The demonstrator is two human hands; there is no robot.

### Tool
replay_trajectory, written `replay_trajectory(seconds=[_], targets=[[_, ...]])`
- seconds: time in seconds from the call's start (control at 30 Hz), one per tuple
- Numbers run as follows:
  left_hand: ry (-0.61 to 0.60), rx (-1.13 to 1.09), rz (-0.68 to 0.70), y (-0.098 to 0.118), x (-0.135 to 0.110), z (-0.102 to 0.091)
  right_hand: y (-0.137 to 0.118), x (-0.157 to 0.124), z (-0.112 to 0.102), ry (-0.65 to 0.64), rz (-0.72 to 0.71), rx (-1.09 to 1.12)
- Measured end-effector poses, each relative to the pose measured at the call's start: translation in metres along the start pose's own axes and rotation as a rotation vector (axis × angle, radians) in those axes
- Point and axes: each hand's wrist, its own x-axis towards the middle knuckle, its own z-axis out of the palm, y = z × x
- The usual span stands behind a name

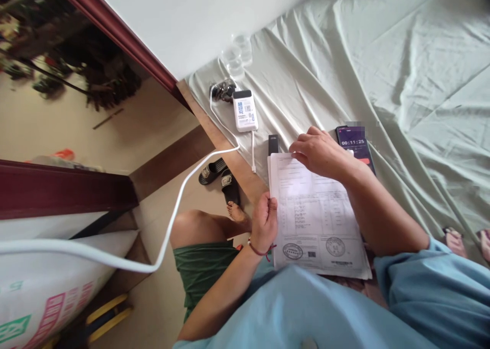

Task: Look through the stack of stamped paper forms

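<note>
I have the papers [314, 221] between the two hands, printed side up, in front of the body; left hand [265, 219] is clamped on their near-left edge, thumb on top; right hand [316, 150] is bent over the far edge, fingers close together, tips at the paper; can't tell if they pinch it.

I'd expect a light, limp stack, sheets prone to slide and fan since the edges already sit uneven; dry paper, creases or tears if yanked; best hold is flat thumb-and-finger on opposite edges, all layers caught.

Materials: papers thin, matte, rectangular, stamped in dark ink; just left of the right fingertips, a small dark box [273, 144]; by the right wrist, a flat glossy phone [355, 142], partly covered; farther out past the left hand, a smooth white power bank [246, 113], rounded corners, rubbery-looking cable [76, 253] near it; beyond that, clear thin-walled cups [241, 53]; pale sheet [383, 68] under it all, soft, wrinkled.
</note>
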Motion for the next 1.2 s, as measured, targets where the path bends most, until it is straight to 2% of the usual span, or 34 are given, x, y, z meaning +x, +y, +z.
replay_trajectory(seconds=[0.2, 0.5, 0.77, 0.93, 1.07, 1.2], targets=[[-0.001, -0.030, -0.004, 0.001, -0.001, 0.000, 0.000, 0.007, -0.001, 0.010, 0.010, 0.136], [-0.011, -0.135, -0.053, -0.004, -0.002, 0.002, -0.005, 0.010, 0.001, 0.058, -0.013, 0.208], [-0.023, -0.166, -0.010, -0.005, -0.003, 0.003, -0.008, 0.007, 0.012, 0.068, 0.022, 0.173], [0.009, -0.119, 0.013, -0.004, -0.005, 0.004, -0.015, 0.002, 0.009, 0.104, 0.036, 0.076], [-0.012, -0.136, 0.029, -0.003, -0.007, 0.003, -0.021, -0.001, 0.002, 0.025, 0.022, 0.074], [-0.015, -0.151, 0.005, -0.001, -0.008, 0.001, -0.025, 0.002, -0.003, -0.045, 0.030, 0.201]])
